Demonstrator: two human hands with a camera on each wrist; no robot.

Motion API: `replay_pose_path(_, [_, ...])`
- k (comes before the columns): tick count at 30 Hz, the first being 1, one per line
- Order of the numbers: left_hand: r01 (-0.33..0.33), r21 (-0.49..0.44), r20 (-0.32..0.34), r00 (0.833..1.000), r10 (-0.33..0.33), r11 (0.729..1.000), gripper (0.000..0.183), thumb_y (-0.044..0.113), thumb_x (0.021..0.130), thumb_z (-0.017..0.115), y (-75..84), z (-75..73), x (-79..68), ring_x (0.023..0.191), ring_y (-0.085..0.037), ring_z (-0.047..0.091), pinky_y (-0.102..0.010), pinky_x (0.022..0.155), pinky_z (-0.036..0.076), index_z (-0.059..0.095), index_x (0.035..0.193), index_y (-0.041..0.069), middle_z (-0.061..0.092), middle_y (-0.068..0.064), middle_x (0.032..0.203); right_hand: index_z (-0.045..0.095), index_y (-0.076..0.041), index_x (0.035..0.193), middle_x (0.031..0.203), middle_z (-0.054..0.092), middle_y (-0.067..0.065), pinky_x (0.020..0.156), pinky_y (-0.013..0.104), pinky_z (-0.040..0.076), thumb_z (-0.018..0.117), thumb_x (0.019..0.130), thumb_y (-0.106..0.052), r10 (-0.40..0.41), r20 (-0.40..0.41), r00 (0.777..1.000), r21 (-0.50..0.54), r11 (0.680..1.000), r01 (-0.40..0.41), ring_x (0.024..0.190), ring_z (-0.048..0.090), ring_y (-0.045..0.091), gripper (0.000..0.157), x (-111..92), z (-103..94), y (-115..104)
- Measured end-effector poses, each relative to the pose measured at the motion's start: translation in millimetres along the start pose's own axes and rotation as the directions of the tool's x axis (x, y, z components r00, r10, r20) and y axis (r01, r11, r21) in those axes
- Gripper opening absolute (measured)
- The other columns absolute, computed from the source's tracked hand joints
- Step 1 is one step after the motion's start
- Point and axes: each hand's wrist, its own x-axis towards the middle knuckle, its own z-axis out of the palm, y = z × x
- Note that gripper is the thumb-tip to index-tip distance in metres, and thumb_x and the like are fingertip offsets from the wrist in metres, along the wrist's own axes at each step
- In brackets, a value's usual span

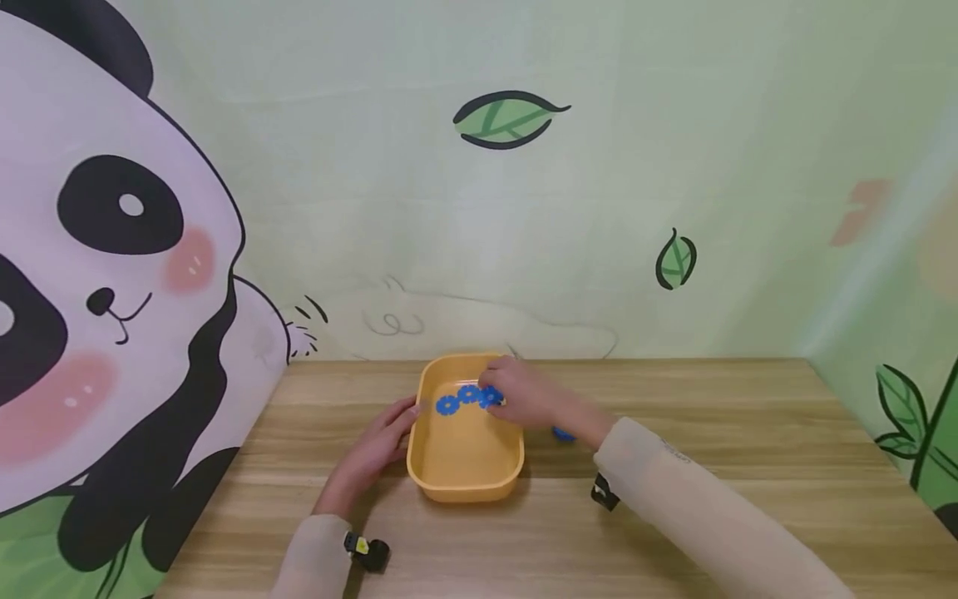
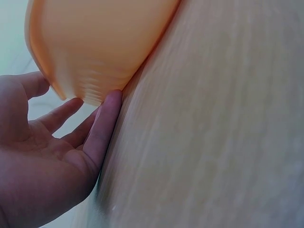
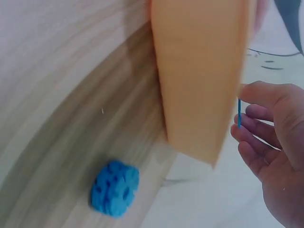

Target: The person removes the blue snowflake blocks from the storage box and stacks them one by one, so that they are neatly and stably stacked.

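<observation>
A yellow plastic tray [image 1: 467, 453] stands lengthwise on the table. My left hand [image 1: 380, 441] holds its left side, thumb at the rim and fingers along the outer wall [image 2: 95, 57]. Inside, toward the far end, blue notched discs [image 1: 447, 405] show in a short row. My right hand [image 1: 527, 393] reaches over the right rim and pinches the rightmost blue disc [image 1: 490, 397] of that row. In the right wrist view this disc appears edge-on as a thin blue line, between thumb and fingers. Outside the tray lies a small blue clump of notched discs [image 3: 115, 188].
The wood-grain table [image 1: 674, 466] reaches back to a pale green printed wall [image 1: 419, 208]. A large panda picture [image 1: 127, 274] covers the wall on the left. The blue clump sits just right of the tray, partly under my right forearm in the head view.
</observation>
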Motion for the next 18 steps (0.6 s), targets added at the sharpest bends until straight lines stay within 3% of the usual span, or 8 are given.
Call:
replay_pose_path(9, [-0.004, 0.004, -0.001, 1.0, 0.004, 1.0, 0.063, 0.045, 0.111, 0.053, 1.0, -1.1, -0.4, 0.126, -0.036, 0.066, -0.047, 0.099, 0.059, 0.041, 0.162, 0.009, 0.052, -0.025, 0.154, 0.075, 0.001, 0.115, 0.109, 0.071, 0.01, 0.092, 0.042, 0.058, 0.08, 0.095, -0.017, 0.069, -0.024, 0.997, 0.068, 0.995, -0.067, 0.102, 0.066, 0.026, 0.028, -35.8, -33.2, 13.2])
replay_pose_path(18, [-0.003, 0.009, 0.004, 1.0, 0.003, 1.0, 0.062, 0.045, 0.112, 0.051, -1.2, -1.6, 2.7, 0.126, -0.035, 0.066, -0.047, 0.1, 0.058, 0.041, 0.162, 0.01, 0.052, -0.024, 0.155, 0.074, -0.001, 0.105, 0.099, 0.073, 0.006, 0.086, 0.04, 0.061, 0.083, 0.092, -0.016, 0.134, -0.021, 0.991, 0.115, 0.985, -0.131, 0.095, 0.069, 0.024, 0.021, -72.7, -25.7, 43.0])
